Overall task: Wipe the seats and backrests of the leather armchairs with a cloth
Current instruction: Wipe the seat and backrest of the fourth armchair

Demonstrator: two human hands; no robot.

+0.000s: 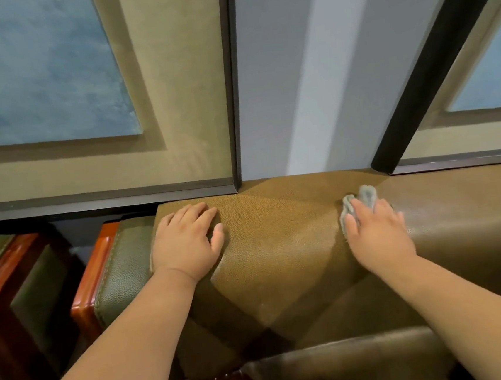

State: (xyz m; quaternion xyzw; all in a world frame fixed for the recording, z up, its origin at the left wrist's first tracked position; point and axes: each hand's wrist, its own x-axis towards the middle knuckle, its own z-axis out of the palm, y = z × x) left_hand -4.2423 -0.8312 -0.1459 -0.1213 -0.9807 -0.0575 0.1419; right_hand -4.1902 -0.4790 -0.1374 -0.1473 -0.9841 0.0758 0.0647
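— Where is the cloth (363,202) right now?

— On the top edge of the backrest (278,242), toward its right half. The right hand (378,232) lies over it with fingers spread and pressing down; grey folds stick out past the fingertips. It looks pressed flat rather than clutched.

— And the left hand (187,242)?

— Flat on the top left corner of the same backrest, fingers straight, holding nothing. It seems to brace the armchair.

— What could go wrong from here?

— The cloth is bunched, so only a small patch likely meets the leather. A sweep could leave streaks or miss strips, and the dull sheen on the right part of the backrest suggests uneven coverage is a real chance.

— Anything else?

— The cloth sits close to the rear edge, next to the wall panel (263,81). With only a flat palm on it, a push backward might let it slip over that edge and drop behind the chair.

— And the left side?

— The wooden armrest (97,266) lies just beside the left corner; wiping that way could drag the cloth off the leather.
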